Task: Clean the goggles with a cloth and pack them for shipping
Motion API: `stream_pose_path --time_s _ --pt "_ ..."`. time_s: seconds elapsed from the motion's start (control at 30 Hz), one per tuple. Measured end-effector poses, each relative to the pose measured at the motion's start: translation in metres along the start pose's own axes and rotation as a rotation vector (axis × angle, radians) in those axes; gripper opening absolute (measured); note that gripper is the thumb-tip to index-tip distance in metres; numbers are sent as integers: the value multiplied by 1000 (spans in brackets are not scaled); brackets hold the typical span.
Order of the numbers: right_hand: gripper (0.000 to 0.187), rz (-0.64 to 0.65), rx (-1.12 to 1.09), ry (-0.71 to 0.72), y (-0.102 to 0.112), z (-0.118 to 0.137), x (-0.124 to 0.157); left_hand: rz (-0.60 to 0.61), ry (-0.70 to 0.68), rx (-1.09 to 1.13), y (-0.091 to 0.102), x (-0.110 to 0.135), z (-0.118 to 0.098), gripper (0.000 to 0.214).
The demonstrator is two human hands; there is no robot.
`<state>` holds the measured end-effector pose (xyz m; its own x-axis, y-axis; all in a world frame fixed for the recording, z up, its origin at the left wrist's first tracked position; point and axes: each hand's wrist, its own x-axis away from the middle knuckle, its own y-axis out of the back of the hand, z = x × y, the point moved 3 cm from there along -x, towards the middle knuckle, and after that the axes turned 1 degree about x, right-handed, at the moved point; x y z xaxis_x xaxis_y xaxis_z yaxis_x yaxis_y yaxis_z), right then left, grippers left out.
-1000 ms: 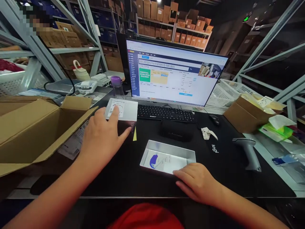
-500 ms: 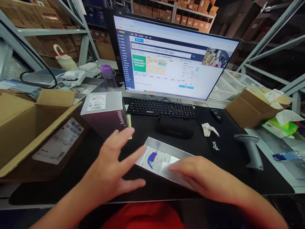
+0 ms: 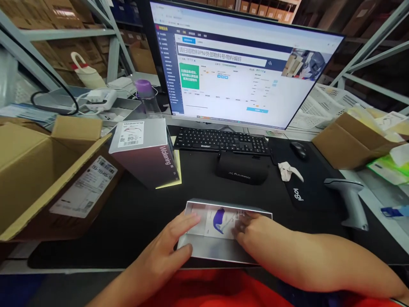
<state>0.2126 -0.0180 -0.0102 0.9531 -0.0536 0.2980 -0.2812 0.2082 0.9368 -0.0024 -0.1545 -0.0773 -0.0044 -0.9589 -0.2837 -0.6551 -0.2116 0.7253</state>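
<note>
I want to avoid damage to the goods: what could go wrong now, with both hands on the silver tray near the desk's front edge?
1. The silver tray lies close to the front edge of the desk; a pull from the left hand might slide it off.
2. The leaflet seems loose inside, under the right hand; tilting the tray might crease it or let it slip out.

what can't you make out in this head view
Head view only.
Leaflet in the silver tray: right part hidden under fingers of the right hand; whether they pinch it is unclear.
Tray's near left corner: covered by the left hand clasping it.
Monitor text: too small.
Green packet, far right: blurred, cut by the frame edge.
</note>
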Motion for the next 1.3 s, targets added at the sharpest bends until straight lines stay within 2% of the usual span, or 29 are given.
stream_pose_path --time_s 0.1,0.2,0.3,0.37,0.5,0.67,0.8,0.9,1.0,1.03,1.1,1.17,1.2,1.23,1.3 --pt "24 36 21 7 10 0 7 4 -52 24 1 -2 -2 71" --pt "34 -97 47 183 18 4 -5 13 -101 44 2 -7 -7 72" --pt "43 -210 168 326 11 6 -26 29 -122 65 4 -13 -14 69" --pt "38 -231 255 359 1 5 -40 48 -143 84 5 -17 -19 67" --pt "22 -209 382 366 -6 2 -55 54 -133 44 8 -18 -20 62" --pt "10 -67 380 304 14 -2 -49 5 -368 -140 10 -17 -23 15" --pt "9 42 342 194 27 -3 -44 -30 -371 -185 7 -22 -21 16" --pt "12 -37 246 243 40 5 -41 -37 -360 -165 5 -26 -19 14" --pt "28 -166 52 296 60 3 -30 -22 -336 -167 5 -25 -16 11" --pt "33 -217 -34 271 67 -4 -25 -5 -322 -169 5 -23 -15 10" --pt "38 -370 -194 134 78 -31 -15 16 -264 -156 5 -18 -12 11" --pt "44 -549 -252 -96 81 -70 -7 3 -198 -115 6 -12 -8 13" --pt "54 -595 -218 -214 77 -90 -6 -20 -169 -96 6 -9 -5 14" --pt "68 -591 -162 -328 70 -107 -7 -46 -146 -82 6 -6 -3 15" --pt "91 -485 -47 -516 51 -133 -13 -98 -116 -75 7 0 0 14"
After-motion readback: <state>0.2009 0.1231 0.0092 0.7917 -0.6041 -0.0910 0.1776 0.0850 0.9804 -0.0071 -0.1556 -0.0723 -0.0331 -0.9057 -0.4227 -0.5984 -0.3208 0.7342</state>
